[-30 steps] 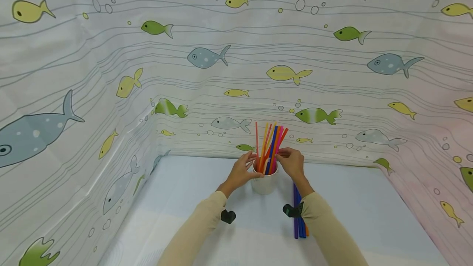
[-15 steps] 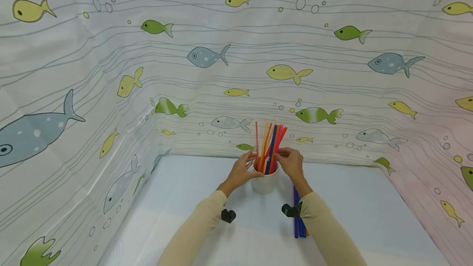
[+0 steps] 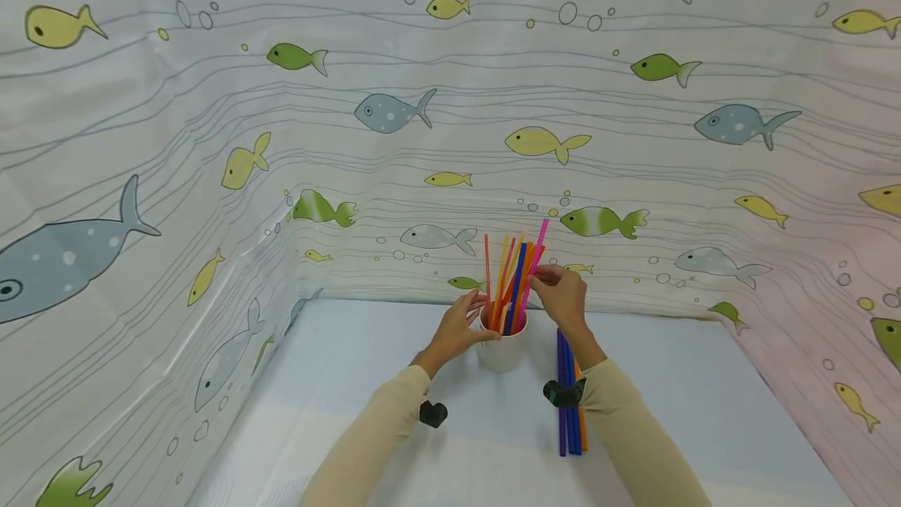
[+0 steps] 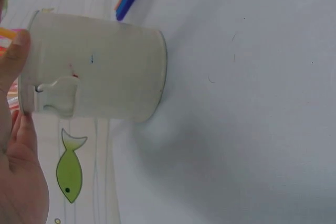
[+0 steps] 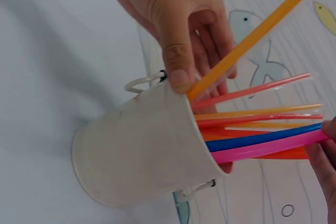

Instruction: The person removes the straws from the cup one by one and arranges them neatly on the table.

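A small white metal bucket (image 3: 501, 355) with ring handles stands upright on the table, holding several straws in red, orange, yellow, blue and pink. My left hand (image 3: 456, 330) holds it at the rim from the left. In the right wrist view the left thumb (image 5: 177, 59) presses on the rim beside an orange straw (image 5: 257, 34), with the other fingers behind. Between its thumb and fingers, my right hand (image 3: 565, 296) pinches a pink straw (image 3: 540, 241), which stands higher than its neighbours. The pink straw's lower end is hidden inside the bucket, next to a blue straw (image 5: 262, 137).
To the right of the bucket, blue straws (image 3: 573, 430), a purple straw (image 3: 561, 425) and an orange straw (image 3: 583, 436) lie together on the pale table (image 3: 338, 413), partly under the right wrist. A fish-patterned cloth (image 3: 436, 116) rises behind the table and on both sides.
My right hand has moved up and slightly right, and the pink straw has risen with it above the others. The left hand stays at the bucket's rim.
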{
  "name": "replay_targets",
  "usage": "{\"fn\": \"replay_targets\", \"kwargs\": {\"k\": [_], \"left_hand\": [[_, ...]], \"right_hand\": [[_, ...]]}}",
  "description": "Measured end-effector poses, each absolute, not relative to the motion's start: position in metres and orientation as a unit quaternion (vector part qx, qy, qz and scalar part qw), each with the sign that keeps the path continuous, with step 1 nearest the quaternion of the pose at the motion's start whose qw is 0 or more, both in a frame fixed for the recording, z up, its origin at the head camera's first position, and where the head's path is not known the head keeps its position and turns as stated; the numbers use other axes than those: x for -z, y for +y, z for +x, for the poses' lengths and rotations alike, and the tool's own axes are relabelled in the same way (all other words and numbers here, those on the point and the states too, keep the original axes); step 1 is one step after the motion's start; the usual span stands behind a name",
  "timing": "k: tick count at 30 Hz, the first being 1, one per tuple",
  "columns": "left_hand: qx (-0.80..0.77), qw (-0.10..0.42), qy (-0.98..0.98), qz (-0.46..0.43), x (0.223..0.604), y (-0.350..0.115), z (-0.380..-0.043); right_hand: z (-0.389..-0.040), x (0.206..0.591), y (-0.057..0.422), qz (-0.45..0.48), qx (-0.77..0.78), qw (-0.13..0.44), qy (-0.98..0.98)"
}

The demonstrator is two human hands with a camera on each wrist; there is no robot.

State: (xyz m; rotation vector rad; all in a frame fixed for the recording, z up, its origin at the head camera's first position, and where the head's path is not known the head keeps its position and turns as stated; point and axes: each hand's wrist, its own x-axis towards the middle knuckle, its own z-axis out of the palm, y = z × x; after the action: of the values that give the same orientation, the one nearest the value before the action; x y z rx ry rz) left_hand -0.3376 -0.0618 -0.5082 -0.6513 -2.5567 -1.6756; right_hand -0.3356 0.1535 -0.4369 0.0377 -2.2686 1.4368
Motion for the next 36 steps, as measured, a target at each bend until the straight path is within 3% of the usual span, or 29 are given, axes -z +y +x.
{"fn": "replay_targets", "kwargs": {"k": [16, 24, 36], "left_hand": [[0.54, 0.005, -0.815, -0.209, 0.511, -0.064, -0.339], [0.533, 0.002, -0.819, -0.211, 0.51, -0.066, -0.342], [0.539, 0.002, -0.816, -0.209, 0.513, -0.066, -0.343]], "right_hand": [[-0.328, 0.376, 0.187, 0.022, -0.505, 0.282, -0.815], [-0.327, 0.389, 0.204, -0.002, -0.55, 0.243, -0.799], [-0.323, 0.447, 0.225, -0.067, -0.544, 0.173, -0.819]]}}
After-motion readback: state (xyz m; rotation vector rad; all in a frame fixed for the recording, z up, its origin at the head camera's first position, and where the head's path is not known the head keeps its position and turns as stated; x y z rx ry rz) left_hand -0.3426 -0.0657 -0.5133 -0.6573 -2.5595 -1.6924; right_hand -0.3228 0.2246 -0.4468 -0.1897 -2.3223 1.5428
